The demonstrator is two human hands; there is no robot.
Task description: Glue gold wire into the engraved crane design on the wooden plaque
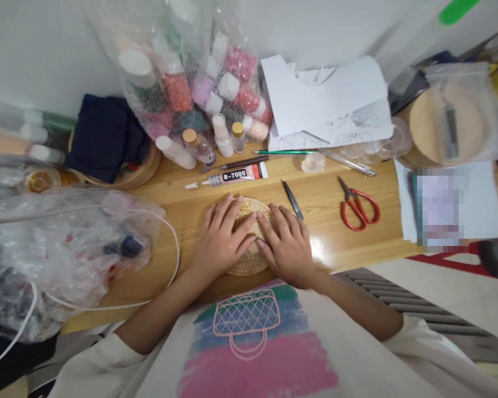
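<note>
A round wooden disc (249,262) with a drawn pattern lies on the wooden table near its front edge. Gold-coloured pieces (244,208) show on its upper part. My left hand (223,239) rests over the disc's left side, fingers spread. On the right side lies my right hand (285,242), its fingers also stretched out. The fingertips of both hands come close together over the middle of the disc. Dark tweezers (292,200) lie just beyond my right hand, and a B-7000 glue tube (239,174) lies beyond the disc, its white cap beside the nozzle.
Red-handled pliers (359,207) lie to the right. Bags of coloured jars (195,88), small bottles (198,146) and paper sheets (327,105) stand or lie at the back. Plastic bags (66,249) and a white cable (177,249) cover the left side.
</note>
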